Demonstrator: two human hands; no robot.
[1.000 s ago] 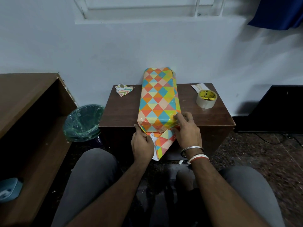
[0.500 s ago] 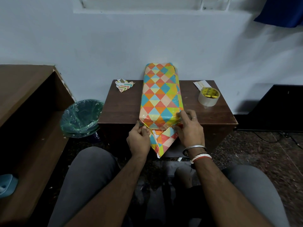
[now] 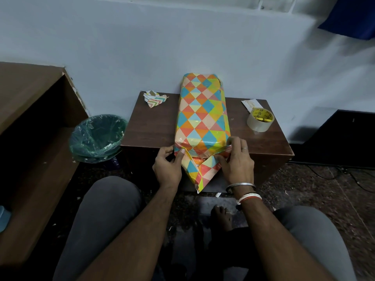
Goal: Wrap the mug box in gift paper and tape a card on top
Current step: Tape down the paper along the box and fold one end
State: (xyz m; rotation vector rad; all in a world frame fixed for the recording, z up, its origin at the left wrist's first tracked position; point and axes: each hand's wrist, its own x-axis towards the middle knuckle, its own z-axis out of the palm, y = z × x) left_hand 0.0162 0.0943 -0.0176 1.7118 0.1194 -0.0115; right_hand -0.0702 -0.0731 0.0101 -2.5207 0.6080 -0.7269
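Observation:
The mug box (image 3: pixel 203 112), covered in gift paper with coloured triangles, lies lengthwise on a small brown table (image 3: pixel 152 128), its near end at the front edge. A pointed paper flap (image 3: pixel 200 171) hangs down below that end. My left hand (image 3: pixel 168 169) pinches the paper at the box's near left corner. My right hand (image 3: pixel 237 161) pinches the fold at the near right corner. A roll of clear tape (image 3: pixel 260 120) stands at the table's right, with a white card (image 3: pixel 250 103) behind it.
A scrap of patterned paper (image 3: pixel 155 98) lies at the table's back left. A bin with a green liner (image 3: pixel 97 136) stands left of the table, beside a wooden shelf unit (image 3: pixel 34 126). A white wall is right behind the table. My knees are below the table edge.
Both hands have slid outward to the near corners of the box, creasing the side folds. The hanging flap now forms a clearer point. The camera has tilted down a little.

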